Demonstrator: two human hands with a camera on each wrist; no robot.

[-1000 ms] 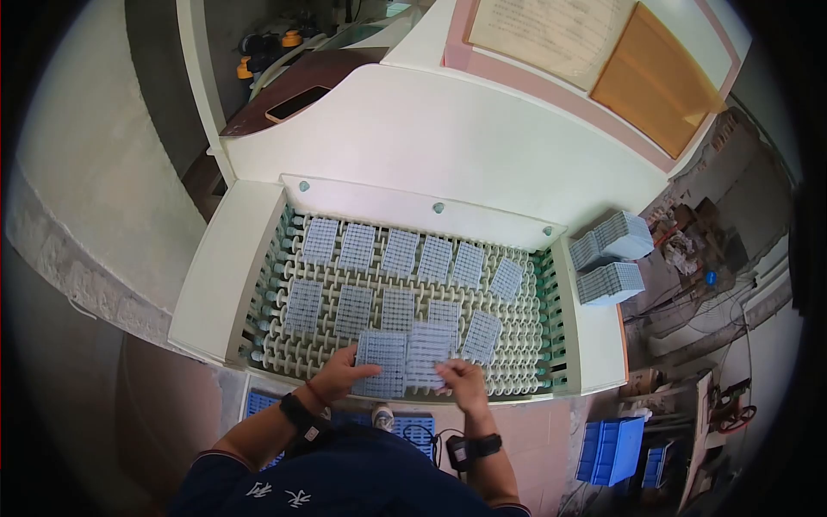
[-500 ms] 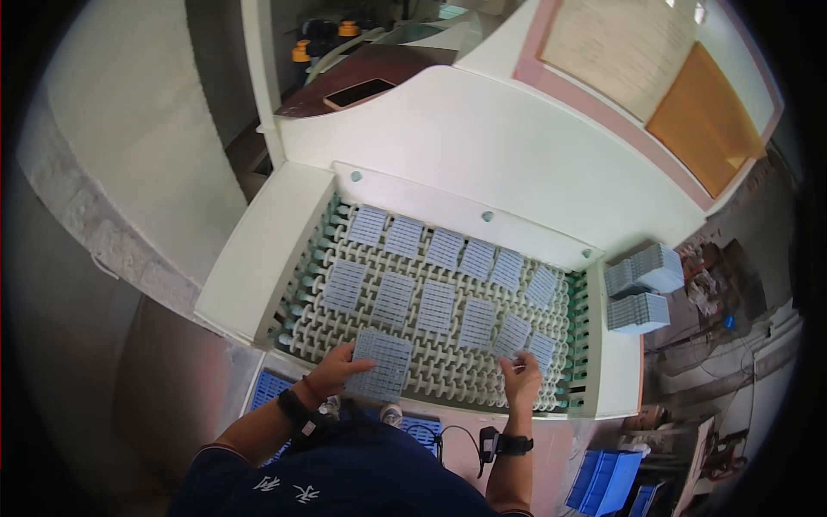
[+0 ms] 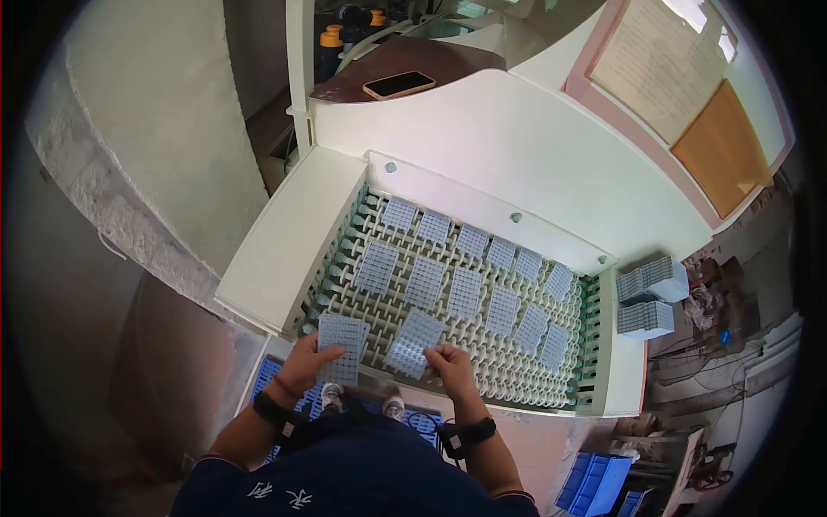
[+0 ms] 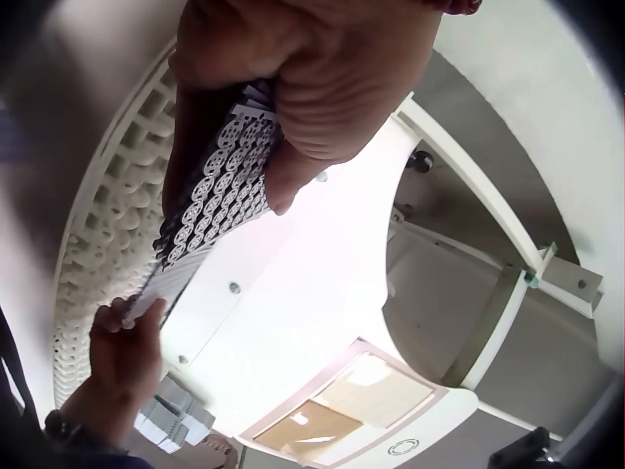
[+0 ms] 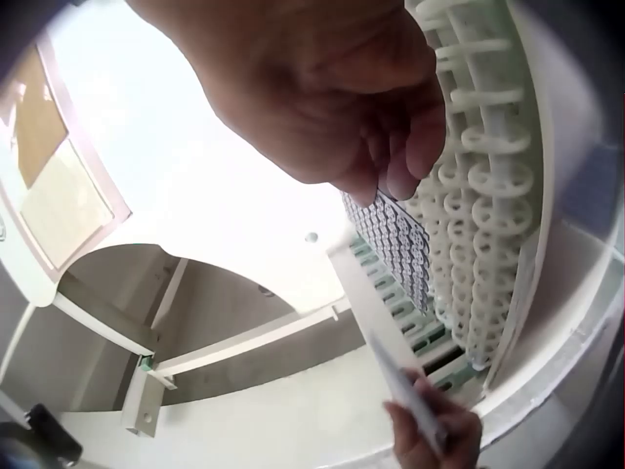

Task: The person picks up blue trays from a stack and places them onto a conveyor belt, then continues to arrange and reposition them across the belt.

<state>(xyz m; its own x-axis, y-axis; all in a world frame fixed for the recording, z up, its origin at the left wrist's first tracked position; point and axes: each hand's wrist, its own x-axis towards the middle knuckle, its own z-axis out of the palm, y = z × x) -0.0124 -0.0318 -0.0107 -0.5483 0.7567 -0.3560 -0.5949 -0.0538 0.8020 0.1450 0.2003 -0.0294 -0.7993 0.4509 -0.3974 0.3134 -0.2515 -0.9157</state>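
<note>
My left hand (image 3: pixel 301 362) grips a stack of light blue-grey patterned sheets (image 3: pixel 342 345) over the near left edge of the roller bed (image 3: pixel 448 386); the left wrist view shows the thumb on the stack's face (image 4: pixel 220 186). Between thumb and fingers, my right hand (image 3: pixel 452 370) pinches the right edge of one sheet (image 3: pixel 415 341), held tilted over the near rollers. In the right wrist view that sheet (image 5: pixel 395 249) hangs from the fingertips. Two rows of similar sheets (image 3: pixel 465 293) lie on the rollers beyond both hands.
Stacks of sheets (image 3: pixel 646 319) stand on the machine's right ledge. A phone (image 3: pixel 399 84) lies on the dark red surface at the back. Blue crates (image 3: pixel 594 482) are at the lower right. The machine's white side panel (image 3: pixel 297 233) borders the rollers at left.
The view has shifted, with the machine now further right. My right hand let go of a sheet at the near row's right end, moved back left and now pinches another sheet.
</note>
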